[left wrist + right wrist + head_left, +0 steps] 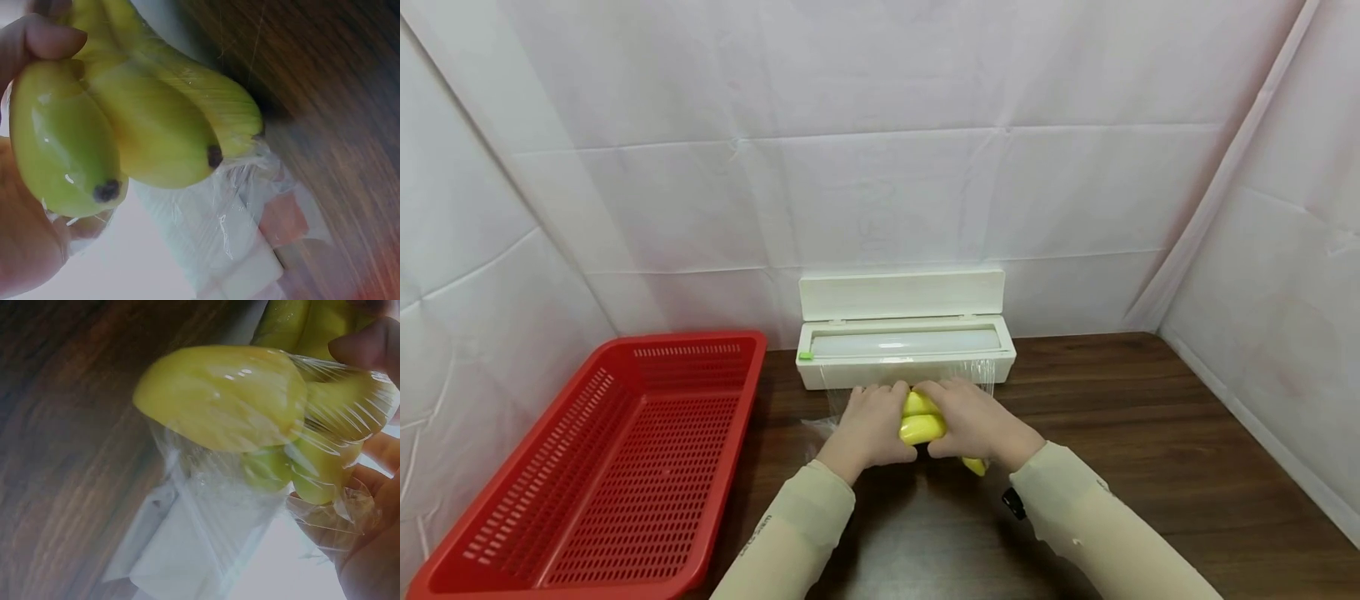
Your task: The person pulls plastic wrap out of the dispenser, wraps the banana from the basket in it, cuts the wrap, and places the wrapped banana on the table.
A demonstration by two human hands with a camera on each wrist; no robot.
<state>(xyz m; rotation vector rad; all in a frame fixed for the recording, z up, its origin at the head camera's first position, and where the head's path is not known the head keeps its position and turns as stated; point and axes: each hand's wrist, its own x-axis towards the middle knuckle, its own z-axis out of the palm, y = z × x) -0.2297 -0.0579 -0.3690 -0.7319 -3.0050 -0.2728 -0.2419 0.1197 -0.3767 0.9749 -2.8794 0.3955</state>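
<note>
A bunch of yellow bananas [922,429], greenish with dark tips in the left wrist view, is partly covered in clear plastic wrap [206,469]. My left hand [872,425] grips the bunch from the left, its thumb [53,37] over the fruit. From the other side my right hand [977,421] holds it, with wrap bunched near the palm in the right wrist view. The wrap stretches from the bananas back to a white dispenser box [906,372], whose lid [902,297] stands raised behind a roll of film [906,342].
To the left stands a red plastic basket [741,467] with slotted sides. A small green piece [806,356] sits at the dispenser's left front edge. White cloth [880,200] hangs behind and at both sides of the dark wooden table [1150,450].
</note>
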